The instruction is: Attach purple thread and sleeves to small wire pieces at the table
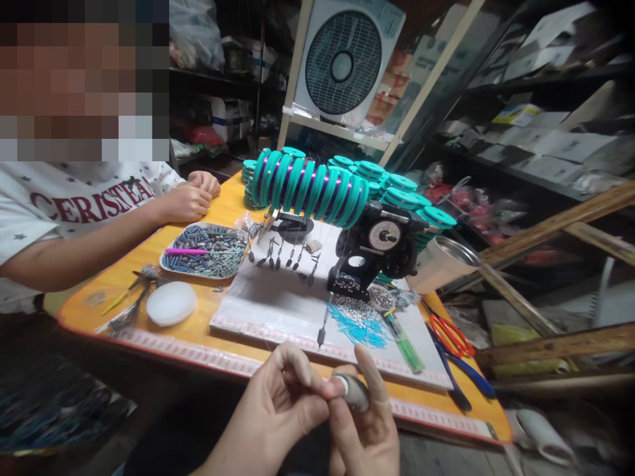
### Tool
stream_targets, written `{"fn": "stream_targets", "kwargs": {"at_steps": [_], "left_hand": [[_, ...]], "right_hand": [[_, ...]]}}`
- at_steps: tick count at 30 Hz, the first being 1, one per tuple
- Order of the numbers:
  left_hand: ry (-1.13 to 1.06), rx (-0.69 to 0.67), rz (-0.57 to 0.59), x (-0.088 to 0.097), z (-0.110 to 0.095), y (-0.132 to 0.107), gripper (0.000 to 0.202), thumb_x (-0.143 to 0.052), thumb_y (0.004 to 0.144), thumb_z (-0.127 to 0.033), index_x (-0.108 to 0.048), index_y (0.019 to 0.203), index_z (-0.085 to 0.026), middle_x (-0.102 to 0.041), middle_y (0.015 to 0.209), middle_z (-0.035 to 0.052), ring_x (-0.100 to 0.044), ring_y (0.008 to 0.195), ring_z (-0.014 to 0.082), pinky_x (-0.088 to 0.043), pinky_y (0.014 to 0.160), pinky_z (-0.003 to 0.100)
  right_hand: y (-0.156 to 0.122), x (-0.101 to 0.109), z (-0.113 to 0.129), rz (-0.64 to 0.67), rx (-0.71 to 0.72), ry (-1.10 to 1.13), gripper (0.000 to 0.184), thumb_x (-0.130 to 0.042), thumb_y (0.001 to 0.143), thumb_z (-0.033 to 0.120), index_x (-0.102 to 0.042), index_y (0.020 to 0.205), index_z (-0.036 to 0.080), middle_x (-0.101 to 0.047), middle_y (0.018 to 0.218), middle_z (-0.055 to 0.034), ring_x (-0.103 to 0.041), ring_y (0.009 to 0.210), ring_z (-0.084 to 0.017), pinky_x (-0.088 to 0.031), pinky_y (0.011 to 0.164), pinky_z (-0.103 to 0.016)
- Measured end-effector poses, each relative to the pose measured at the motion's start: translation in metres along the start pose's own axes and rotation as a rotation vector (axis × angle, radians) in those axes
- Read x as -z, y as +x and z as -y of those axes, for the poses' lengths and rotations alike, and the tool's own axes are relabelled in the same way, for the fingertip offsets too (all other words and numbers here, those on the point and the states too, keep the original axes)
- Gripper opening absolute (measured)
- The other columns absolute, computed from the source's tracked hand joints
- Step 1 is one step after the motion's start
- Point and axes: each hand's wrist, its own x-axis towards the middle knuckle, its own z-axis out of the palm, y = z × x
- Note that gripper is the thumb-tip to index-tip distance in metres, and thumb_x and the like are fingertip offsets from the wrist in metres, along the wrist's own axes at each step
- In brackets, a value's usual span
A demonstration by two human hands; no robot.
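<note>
Located in front of the near edge of the desk (77, 304): left hand (278, 410) and right hand (367, 430), raised, fingertips to fingertips. State of the grip: thumb and finger of each close together at the meeting point. Cannot tell if clamped on any small piece there.

Fitted around a finger of the right hand: grey sleeve (356, 393). Appearance: dark grey, dull, rounded, with a white band (342, 383) at one end. Long axis: along the finger, mainly sideways in the view, dropping slightly to the right. Direction: banded end toward the fingertips of the left hand.

Located just beyond the fingertips, at the near part of the white board (262, 304): dark pendant (321, 336). Appearance: narrow, nearly black, broadest near the lower end, with a thin line above. Long axis: nearly upright in the view, slightly tilted. Direction: lower end toward the near board edge. Located to its right: blue pieces (362, 327), in a loose heap.
</note>
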Motion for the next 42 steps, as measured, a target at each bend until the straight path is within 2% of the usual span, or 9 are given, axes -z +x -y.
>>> {"fn": "stream_targets", "kwargs": {"at_steps": [9,14,23,25,29,32,35,38,42], "left_hand": [[0.023,-0.042,0.082,0.012,0.000,-0.006,0.024,-0.072,0.093,-0.015,-0.048,0.092,-0.019,-0.071,0.090,-0.0006,-0.068,0.089,0.0073,-0.051,0.082,0.017],[0.028,-0.027,0.130,0.014,-0.003,-0.009,0.025,-0.071,0.094,-0.015,-0.046,0.092,-0.020,-0.069,0.094,-0.0013,-0.068,0.095,0.0079,-0.051,0.083,0.016],[0.372,-0.163,-0.102,0.013,-0.006,-0.012,0.036,-0.075,0.090,-0.037,-0.043,0.086,-0.021,-0.064,0.084,-0.0005,-0.059,0.076,0.0094,-0.047,0.071,0.018],[0.408,-0.145,-0.130,0.014,-0.006,-0.013,0.037,-0.075,0.090,-0.039,-0.042,0.086,-0.021,-0.063,0.084,-0.0011,-0.058,0.077,0.0098,-0.046,0.071,0.019],[0.518,-0.172,-0.051,0.019,-0.004,-0.015,0.030,-0.068,0.094,-0.036,-0.042,0.088,-0.022,-0.062,0.089,0.0009,-0.057,0.079,0.0117,-0.045,0.070,0.021],[0.731,-0.267,-0.050,0.023,-0.003,-0.013,0.016,-0.060,0.097,-0.027,-0.046,0.090,-0.022,-0.062,0.090,0.0015,-0.057,0.076,0.0118,-0.045,0.068,0.021],[1.084,-0.431,-0.023,0.025,-0.005,-0.009,0.009,-0.052,0.096,-0.014,-0.051,0.092,-0.022,-0.061,0.086,0.0003,-0.056,0.073,0.0122,-0.044,0.066,0.022],[1.276,-0.489,0.059,0.027,-0.006,-0.003,0.014,-0.046,0.095,-0.010,-0.053,0.094,-0.021,-0.062,0.088,0.0025,-0.059,0.079,0.0157,-0.046,0.071,0.025],[1.295,-0.504,0.166,0.027,-0.007,0.001,0.015,-0.041,0.097,-0.014,-0.055,0.093,-0.020,-0.063,0.093,0.0067,-0.059,0.086,0.0207,-0.048,0.077,0.032]], "right_hand": [[-0.015,0.012,-0.019,-0.117,0.308,-0.296,0.035,-0.083,0.095,0.034,-0.068,0.127,0.031,-0.070,0.108,0.0045,-0.065,0.098,-0.009,-0.046,0.098,-0.012],[-0.018,0.005,-0.015,-0.112,0.235,-0.236,0.039,-0.082,0.095,0.037,-0.065,0.131,0.033,-0.071,0.107,0.0041,-0.067,0.096,-0.008,-0.048,0.094,-0.011],[-0.004,0.015,0.003,-0.033,0.247,-0.148,0.049,-0.080,0.098,0.033,-0.057,0.141,0.035,-0.070,0.089,0.0032,-0.067,0.085,-0.010,-0.052,0.090,-0.017],[0.003,0.025,0.005,0.072,0.270,-0.171,0.043,-0.077,0.100,0.032,-0.059,0.140,0.034,-0.071,0.098,0.0004,-0.067,0.090,-0.011,-0.053,0.088,-0.016],[0.017,0.043,0.001,0.475,0.351,-0.358,0.021,-0.073,0.101,0.027,-0.072,0.122,0.029,-0.065,0.125,-0.0077,-0.062,0.113,-0.022,-0.055,0.088,-0.023],[0.020,0.045,0.002,0.411,0.424,-0.414,0.011,-0.071,0.100,0.019,-0.076,0.107,0.027,-0.065,0.117,-0.0050,-0.062,0.110,-0.020,-0.053,0.093,-0.025],[0.018,0.033,0.012,0.261,0.484,-0.388,0.005,-0.073,0.102,0.030,-0.075,0.100,0.026,-0.065,0.110,-0.0036,-0.062,0.100,-0.017,-0.051,0.087,-0.022],[0.018,0.016,0.026,0.385,0.608,-0.463,0.018,-0.069,0.105,0.035,-0.074,0.089,0.027,-0.063,0.121,-0.0035,-0.060,0.106,-0.020,-0.051,0.086,-0.027],[0.022,0.005,0.034,0.555,0.758,-0.616,0.012,-0.069,0.101,0.017,-0.075,0.095,0.026,-0.070,0.111,-0.0013,-0.057,0.112,-0.027,-0.053,0.090,-0.036]]}}
